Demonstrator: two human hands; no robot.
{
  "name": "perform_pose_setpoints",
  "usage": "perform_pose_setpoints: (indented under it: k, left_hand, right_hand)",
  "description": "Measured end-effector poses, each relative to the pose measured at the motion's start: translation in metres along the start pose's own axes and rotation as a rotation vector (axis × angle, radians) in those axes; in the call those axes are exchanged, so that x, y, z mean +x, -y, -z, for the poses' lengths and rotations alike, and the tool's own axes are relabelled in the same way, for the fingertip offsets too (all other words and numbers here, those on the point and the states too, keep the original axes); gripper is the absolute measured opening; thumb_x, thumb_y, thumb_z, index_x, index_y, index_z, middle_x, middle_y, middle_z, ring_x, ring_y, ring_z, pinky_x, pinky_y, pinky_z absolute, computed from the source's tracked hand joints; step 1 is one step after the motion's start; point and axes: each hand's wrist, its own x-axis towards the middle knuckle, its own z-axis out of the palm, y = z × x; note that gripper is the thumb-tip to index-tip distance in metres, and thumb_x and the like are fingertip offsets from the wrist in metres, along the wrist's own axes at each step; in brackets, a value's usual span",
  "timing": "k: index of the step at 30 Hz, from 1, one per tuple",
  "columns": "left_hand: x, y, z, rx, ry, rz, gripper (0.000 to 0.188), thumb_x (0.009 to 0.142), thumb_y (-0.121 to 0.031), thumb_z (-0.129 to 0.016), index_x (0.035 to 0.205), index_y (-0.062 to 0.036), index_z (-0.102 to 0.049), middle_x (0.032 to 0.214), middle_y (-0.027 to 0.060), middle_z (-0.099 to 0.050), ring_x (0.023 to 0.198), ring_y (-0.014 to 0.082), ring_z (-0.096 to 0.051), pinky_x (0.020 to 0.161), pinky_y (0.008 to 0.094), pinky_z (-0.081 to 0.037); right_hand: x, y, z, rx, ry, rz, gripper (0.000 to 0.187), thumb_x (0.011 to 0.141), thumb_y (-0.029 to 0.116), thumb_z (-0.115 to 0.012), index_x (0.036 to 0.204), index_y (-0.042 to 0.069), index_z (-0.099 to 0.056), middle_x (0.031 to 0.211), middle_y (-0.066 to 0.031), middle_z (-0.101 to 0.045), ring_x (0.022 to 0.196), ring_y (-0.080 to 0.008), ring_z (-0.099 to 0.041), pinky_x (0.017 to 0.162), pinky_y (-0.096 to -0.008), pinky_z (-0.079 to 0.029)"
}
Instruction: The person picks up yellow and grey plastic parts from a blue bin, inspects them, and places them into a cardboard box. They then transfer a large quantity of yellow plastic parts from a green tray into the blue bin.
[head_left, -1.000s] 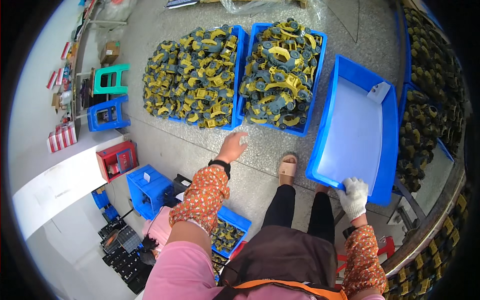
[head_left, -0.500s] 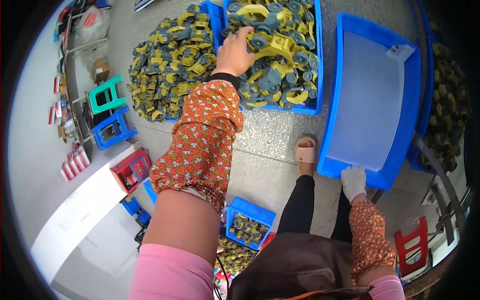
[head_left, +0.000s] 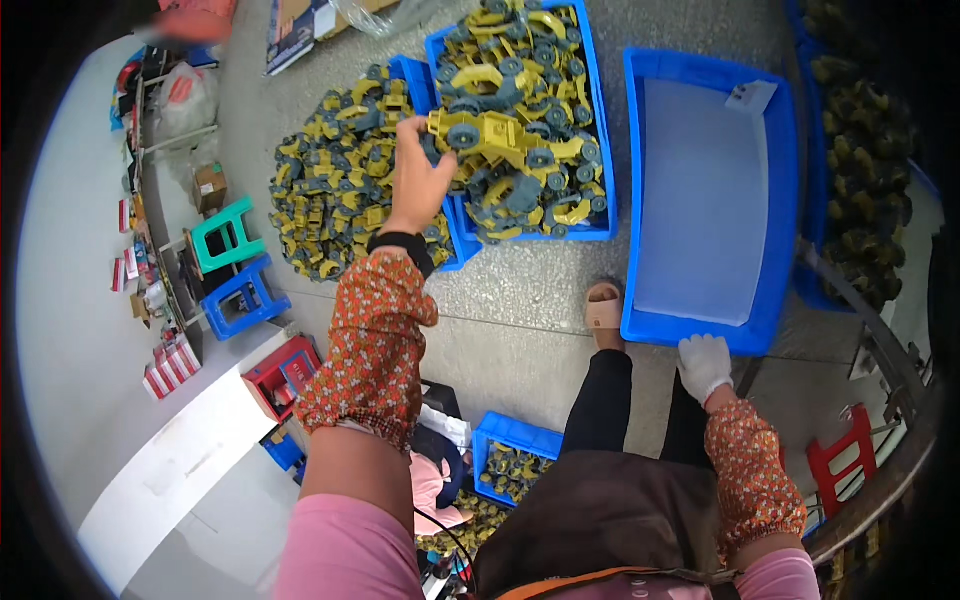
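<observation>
My left hand (head_left: 418, 185), bare, has its fingers and thumb closed on the rear end of a yellow-and-grey toy truck (head_left: 490, 135). That truck is over a blue crate (head_left: 606, 200) heaped with similar toy vehicles. My right hand (head_left: 705, 365), in a white glove, is curled at the near rim of a blue tray (head_left: 640, 300) with a bare, pale bottom. Its fingertips are hidden from view. Left of the crate, another pile of toy vehicles (head_left: 330, 190) fills a second blue crate (head_left: 412, 75).
More toy parts stand in blue crates at the far right (head_left: 855, 180). A smaller blue crate (head_left: 520, 432) is behind my left side, near another person's pink sleeve (head_left: 428, 485). Green (head_left: 228, 235) and blue (head_left: 245, 298) stools line the left wall; a red stool (head_left: 842, 460) is at right.
My left hand has drawn the toy truck left and toward me over the crate. The right hand stays at the tray's near rim. The whole view has shifted slightly.
</observation>
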Motion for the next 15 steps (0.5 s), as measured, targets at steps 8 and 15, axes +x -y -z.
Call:
perform_pose_setpoints:
  k: [8,15]
  left_hand:
    - [-0.029,-0.106,0.115,-0.721,0.015,0.574,0.057,0.1,-0.017,-0.064,0.143,-0.0023,-0.03,0.13,0.0147,-0.054,0.111,0.0229,-0.064,0.09,0.0391,-0.057]
    - [-0.118,-0.249,0.196,-1.409,0.371,0.692,0.05,0.107,-0.04,-0.048,0.138,-0.002,-0.057,0.123,0.0166,-0.07,0.096,0.027,-0.072,0.083,0.045,-0.064]
  right_hand:
    - [-0.085,0.038,0.121,0.224,-0.157,-0.023,0.02,0.09,0.028,-0.072,0.096,0.009,-0.07,0.093,-0.0124,-0.071,0.09,-0.034,-0.07,0.079,-0.0497,-0.054]
    - [-0.147,0.103,0.314,0.86,-0.687,0.113,0.051,0.088,0.014,-0.078,0.135,0.002,-0.064,0.114,-0.0167,-0.071,0.104,-0.0323,-0.071,0.095,-0.0409,-0.056]
